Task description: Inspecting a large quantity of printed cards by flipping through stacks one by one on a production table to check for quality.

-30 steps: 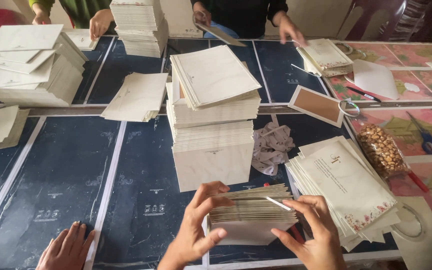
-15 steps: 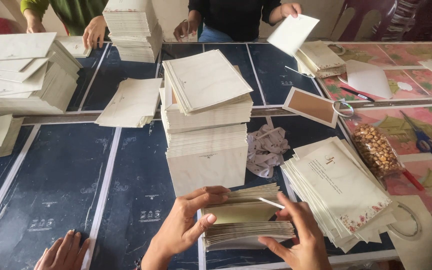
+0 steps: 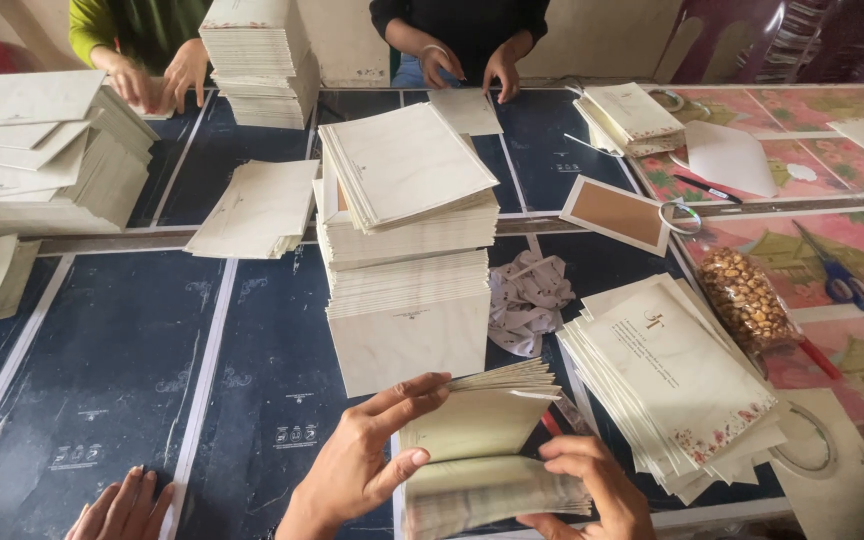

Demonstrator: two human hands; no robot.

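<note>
Holding a small stack of cream envelopes (image 3: 482, 440) at the near edge of the surface (image 3: 132, 380), the person's two hands work it open like a book. The left hand (image 3: 367, 460) grips the stack from its left side, thumb under the lower part and fingers spread over the raised upper flaps, while the right hand (image 3: 587, 485) curls closed around the lower right corner. The lower part of the stack is blurred. Just behind it stands a tall pile of envelopes (image 3: 407, 260), its top layers skewed. To the right, almost touching the held stack, lies a fanned pile of cards with a floral corner (image 3: 677, 375). Between the tall pile and the cards sits a crumpled white cloth (image 3: 527, 300). Farther right are a bag of nuts (image 3: 742, 295) and blue-handled scissors (image 3: 837, 275). Another person's hand (image 3: 122, 510) rests flat at the bottom left edge. Across the surface, two more people each have both hands on envelopes, beside further piles (image 3: 252, 60).
</note>
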